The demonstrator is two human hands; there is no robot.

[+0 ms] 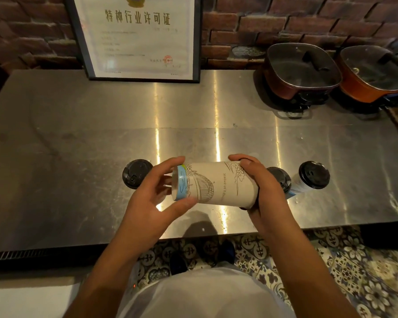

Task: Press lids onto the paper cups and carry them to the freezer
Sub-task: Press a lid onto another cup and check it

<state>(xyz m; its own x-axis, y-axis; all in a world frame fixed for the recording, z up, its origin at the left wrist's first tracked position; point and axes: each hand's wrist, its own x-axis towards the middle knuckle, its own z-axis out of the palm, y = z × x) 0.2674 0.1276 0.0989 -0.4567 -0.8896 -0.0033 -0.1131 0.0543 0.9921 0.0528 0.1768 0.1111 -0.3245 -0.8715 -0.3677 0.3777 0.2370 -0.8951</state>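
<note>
A white paper cup (216, 184) with line drawings lies sideways in the air above the steel counter (78, 157), its blue-rimmed base pointing left. My left hand (156, 198) cups the base end. My right hand (260, 187) wraps the mouth end, where a bit of black lid peeks out under the palm. A black lid (136, 173) lies on the counter to the left. A second black lid (282, 179) shows partly behind my right hand; what is under it is hidden. A lidded cup (314, 175) stands at the right.
Two square pots with glass lids (301, 70) (377, 72) sit at the back right. A framed certificate (136, 37) leans on the brick wall. The counter's front edge (216, 235) is close to my body, with patterned floor tiles (354, 271) below.
</note>
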